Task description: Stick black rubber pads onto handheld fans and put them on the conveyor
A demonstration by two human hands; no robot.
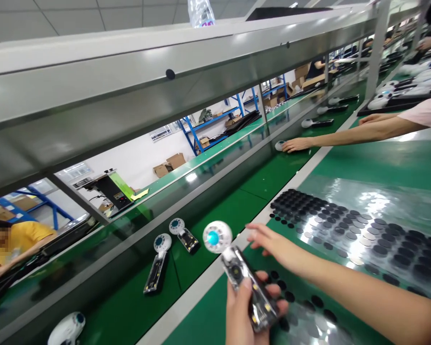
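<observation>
Left hand (249,306) closed around a clear plastic handle (246,292), circuit board showing inside. Long axis runs upper left to lower right. Right hand (271,244) open, fingers spread, just beside the handle's upper end. White disc (217,236) with a teal center sits at that end, nearer the right hand's fingertips than the left hand's grip; I can't tell whether it's joined to the handle.

Both hands are over a white rail (215,282) along the edge of a green mat (380,163). On the mat, a sheet of round black pads (348,230) lies under the right forearm. Two similar handle-and-disc units (161,261) lie on a green belt (215,206) past the rail. Farther up the line, a co-worker's hand (296,144) rests on a white unit (280,145). No readable brand or label on anything near the hands.
</observation>
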